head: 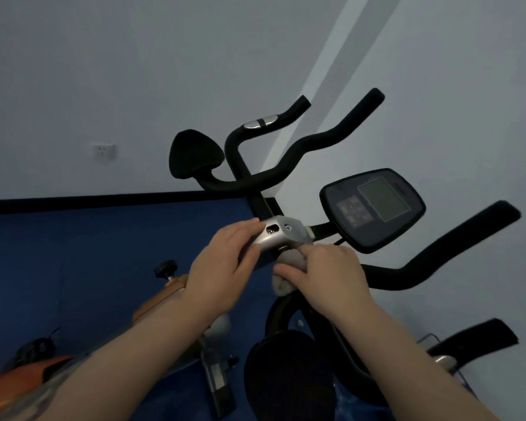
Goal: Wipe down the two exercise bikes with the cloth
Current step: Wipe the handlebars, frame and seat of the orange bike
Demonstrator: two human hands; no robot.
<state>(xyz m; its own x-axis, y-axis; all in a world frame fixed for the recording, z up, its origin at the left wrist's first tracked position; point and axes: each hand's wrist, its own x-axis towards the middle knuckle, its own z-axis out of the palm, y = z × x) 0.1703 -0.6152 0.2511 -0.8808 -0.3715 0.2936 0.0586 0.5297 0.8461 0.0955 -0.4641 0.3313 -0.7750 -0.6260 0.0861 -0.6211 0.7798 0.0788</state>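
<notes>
Cloth (289, 268) in rt hand (328, 278), under bracket (278, 235) edge.

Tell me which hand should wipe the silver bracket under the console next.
Right. The right hand already grips the grey cloth, bunched directly below the silver bracket, so a short upward move would likely do. The left hand holds no cloth; its fingers rest on the bracket's left side, steadying it.
</notes>
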